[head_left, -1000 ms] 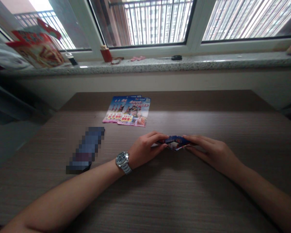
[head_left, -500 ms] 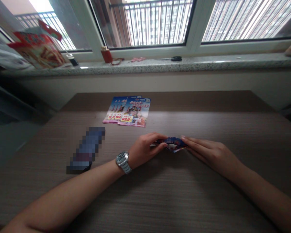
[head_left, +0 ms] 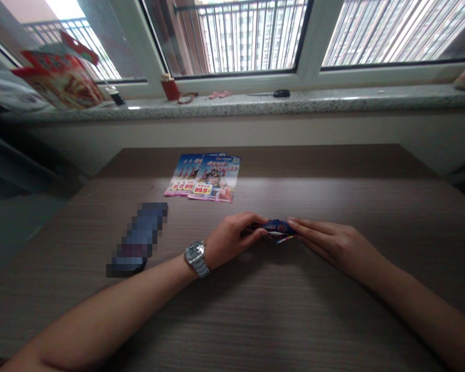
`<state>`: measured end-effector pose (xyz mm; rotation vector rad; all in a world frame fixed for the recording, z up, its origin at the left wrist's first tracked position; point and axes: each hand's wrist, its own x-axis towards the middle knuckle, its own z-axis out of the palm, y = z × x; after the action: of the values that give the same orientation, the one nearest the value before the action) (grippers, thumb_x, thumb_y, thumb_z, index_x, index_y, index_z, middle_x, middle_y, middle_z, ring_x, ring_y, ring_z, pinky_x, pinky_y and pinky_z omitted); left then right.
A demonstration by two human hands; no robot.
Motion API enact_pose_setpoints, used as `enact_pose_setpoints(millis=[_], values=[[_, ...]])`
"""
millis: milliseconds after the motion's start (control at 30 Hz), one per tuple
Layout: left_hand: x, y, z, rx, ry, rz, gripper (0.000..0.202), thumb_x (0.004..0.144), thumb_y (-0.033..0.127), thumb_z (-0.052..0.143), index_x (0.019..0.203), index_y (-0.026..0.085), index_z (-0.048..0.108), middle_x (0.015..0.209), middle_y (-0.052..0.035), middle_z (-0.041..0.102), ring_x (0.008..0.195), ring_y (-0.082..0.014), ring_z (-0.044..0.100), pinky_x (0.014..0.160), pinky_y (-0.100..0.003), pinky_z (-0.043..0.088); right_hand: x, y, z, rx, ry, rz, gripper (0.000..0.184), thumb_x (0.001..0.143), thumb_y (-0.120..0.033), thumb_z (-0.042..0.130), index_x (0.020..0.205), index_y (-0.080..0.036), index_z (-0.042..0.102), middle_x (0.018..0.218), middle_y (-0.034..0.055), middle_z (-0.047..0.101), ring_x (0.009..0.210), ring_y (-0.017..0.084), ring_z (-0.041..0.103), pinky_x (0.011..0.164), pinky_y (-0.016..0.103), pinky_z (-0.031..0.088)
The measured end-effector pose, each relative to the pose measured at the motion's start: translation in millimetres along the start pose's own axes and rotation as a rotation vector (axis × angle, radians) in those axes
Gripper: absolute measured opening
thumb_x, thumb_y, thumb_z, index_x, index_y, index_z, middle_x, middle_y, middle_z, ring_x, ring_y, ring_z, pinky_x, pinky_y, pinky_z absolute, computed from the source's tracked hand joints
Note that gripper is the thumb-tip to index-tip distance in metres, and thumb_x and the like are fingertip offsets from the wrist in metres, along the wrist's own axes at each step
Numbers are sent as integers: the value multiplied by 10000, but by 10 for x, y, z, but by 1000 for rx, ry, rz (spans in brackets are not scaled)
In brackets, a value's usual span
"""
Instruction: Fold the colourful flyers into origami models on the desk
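Note:
A folded flyer (head_left: 278, 227), mostly dark blue with a pale gap along its near side, is held low over the brown table (head_left: 256, 320). Its left end is pinched between the thumb and fingers of my left hand (head_left: 232, 235), which has a metal watch (head_left: 196, 257) at the wrist. The fingers of my right hand (head_left: 333, 240) are pressed together on its right end, and that thumb is hidden. Several flat flyers (head_left: 217, 178) with a printed 89.9 overlap one another beyond my left hand.
A blurred-out dark phone-like slab (head_left: 139, 237) lies left of my left forearm. Along the granite windowsill (head_left: 333, 102) are a red food bag (head_left: 62, 77), a small red container (head_left: 170, 88), pink pieces (head_left: 220, 95) and a black-handled tool (head_left: 281, 93).
My right hand has shifted very slightly to the left. The folded flyer between my hands looks a little more closed up, while my left hand stays in place.

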<state>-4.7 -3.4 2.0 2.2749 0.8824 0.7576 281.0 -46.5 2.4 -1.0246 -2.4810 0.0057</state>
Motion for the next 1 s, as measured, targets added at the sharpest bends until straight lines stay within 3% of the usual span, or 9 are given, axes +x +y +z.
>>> enact_pose_setpoints(millis=[467, 633, 1000], values=[[-46, -25, 19, -69, 57, 47, 275, 917, 229, 664, 1185, 172, 637, 1091, -50, 717, 934, -148, 711, 870, -268, 590, 11, -26, 26, 172, 69, 73, 377, 961, -189, 570, 1334, -245, 580, 1221, 72, 725, 1041, 206, 725, 890, 293, 593], [-35, 10, -5, -108, 48, 42, 246, 972, 193, 560, 1206, 174, 636, 1072, -53, 722, 931, -135, 711, 860, -244, 580, -3, -2, 45, 221, 78, 129, 340, 949, -214, 587, 1285, -266, 598, 1178, 41, 746, 1003, 215, 740, 856, 307, 607], [-29, -2, 10, -95, 44, 49, 252, 965, 181, 565, 1205, 174, 640, 1093, -50, 726, 942, -134, 708, 877, -247, 573, -28, 29, 92, 179, 75, 164, 329, 959, -251, 591, 1287, -227, 582, 1126, 49, 765, 914, 197, 760, 783, 272, 619]])
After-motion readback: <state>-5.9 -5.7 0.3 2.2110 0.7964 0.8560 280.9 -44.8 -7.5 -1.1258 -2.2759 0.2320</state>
